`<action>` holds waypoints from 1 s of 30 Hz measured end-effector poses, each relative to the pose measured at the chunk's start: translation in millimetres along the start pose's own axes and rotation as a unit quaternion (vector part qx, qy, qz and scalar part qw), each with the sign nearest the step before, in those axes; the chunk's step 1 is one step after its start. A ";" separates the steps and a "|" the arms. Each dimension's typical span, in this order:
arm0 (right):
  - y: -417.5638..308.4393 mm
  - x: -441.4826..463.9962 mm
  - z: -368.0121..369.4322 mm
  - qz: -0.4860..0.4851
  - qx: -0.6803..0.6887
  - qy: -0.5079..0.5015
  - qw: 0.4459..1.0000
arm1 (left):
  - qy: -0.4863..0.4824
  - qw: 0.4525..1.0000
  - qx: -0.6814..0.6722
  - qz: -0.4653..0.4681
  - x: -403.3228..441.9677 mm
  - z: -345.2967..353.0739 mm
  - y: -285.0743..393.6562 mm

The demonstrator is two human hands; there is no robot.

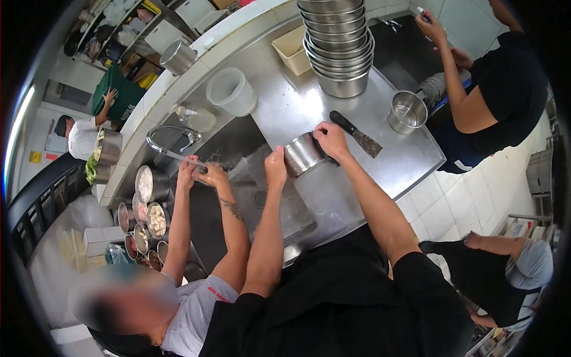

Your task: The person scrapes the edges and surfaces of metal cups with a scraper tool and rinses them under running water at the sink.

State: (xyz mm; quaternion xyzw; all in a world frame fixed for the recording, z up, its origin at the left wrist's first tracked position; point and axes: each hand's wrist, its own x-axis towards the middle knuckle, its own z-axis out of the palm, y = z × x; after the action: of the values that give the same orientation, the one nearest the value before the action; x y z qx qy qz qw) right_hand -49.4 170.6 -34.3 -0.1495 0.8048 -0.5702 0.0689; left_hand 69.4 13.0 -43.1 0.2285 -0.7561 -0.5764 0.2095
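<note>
Over the sink's right edge I hold a small steel pot (302, 156), tilted on its side. My left hand (275, 168) is closed on its left rim. My right hand (331, 140) is closed at its right end, with a dark patch beside it that I cannot make out. A scraper (357, 134) with a black handle and a stained blade lies on the steel counter (285, 101) just beyond my right hand. To my left, a co-worker's hands (205, 174) are together under the running faucet (172, 141) at the sink (238, 149).
A tall stack of steel pots (340, 53) stands at the back beside a beige bin (291, 50). Another steel pot (408, 112) sits near a person in black (505, 89). A clear plastic bucket (232, 92) is behind the sink. Several food containers (151, 184) stand at the left.
</note>
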 end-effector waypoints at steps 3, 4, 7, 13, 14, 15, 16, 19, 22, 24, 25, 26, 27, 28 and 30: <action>-16.1 -5.5 3.6 -0.079 -0.030 0.025 0.996 | 0.007 0.999 0.024 0.025 0.8 11.1 7.0; -30.9 -9.3 4.2 -0.135 -0.053 0.040 0.989 | 0.009 0.999 0.023 0.022 2.9 15.6 13.4; -34.4 -7.8 7.7 -0.164 -0.067 0.043 0.983 | 0.033 0.981 0.146 0.127 8.5 28.4 23.1; -48.4 -23.3 10.3 -0.244 -0.072 0.020 0.967 | 0.039 0.950 0.236 0.200 12.6 39.2 27.6; -44.1 -23.6 10.6 -0.237 -0.070 0.016 0.969 | 0.036 0.951 0.240 0.194 6.1 36.9 26.0; -34.3 -13.8 9.3 -0.177 -0.070 0.030 0.981 | 0.053 0.954 0.243 0.170 3.6 36.1 31.8; -27.8 -0.3 5.8 -0.126 -0.072 0.045 0.988 | 0.077 0.955 0.241 0.153 9.9 39.3 35.2; -36.4 -13.4 10.5 -0.149 -0.060 0.027 0.987 | 0.098 0.945 0.259 0.175 9.7 38.3 30.5; -40.3 -29.9 14.4 -0.218 -0.066 -0.002 0.974 | 0.074 0.959 0.210 0.175 3.3 28.4 22.7; -25.0 -8.9 10.0 -0.109 0.028 -0.003 0.994 | 0.102 0.971 0.155 0.148 -3.0 20.9 12.2; -7.0 -3.5 13.4 -0.020 0.052 -0.045 0.997 | 0.124 0.980 0.103 0.117 -7.1 14.9 5.7; 6.5 1.4 19.2 -0.023 0.055 -0.045 0.997 | 0.125 0.979 0.105 0.120 -8.6 11.3 4.5; 11.0 3.8 21.2 0.033 0.050 -0.081 0.995 | 0.133 0.984 0.062 0.104 -11.5 10.2 2.7; 16.1 5.2 23.1 0.090 0.044 -0.119 0.988 | 0.141 0.986 0.018 0.085 -15.3 9.4 0.2; 15.3 8.3 28.3 0.113 0.038 -0.132 0.984 | 0.139 0.987 0.015 0.085 -16.6 7.1 -3.4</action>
State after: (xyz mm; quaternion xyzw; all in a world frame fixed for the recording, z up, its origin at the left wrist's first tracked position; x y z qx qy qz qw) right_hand -51.8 147.3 -57.7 -0.1286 0.7780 -0.5644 0.2442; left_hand 79.0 27.5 -49.1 0.2447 -0.7447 -0.5078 0.3573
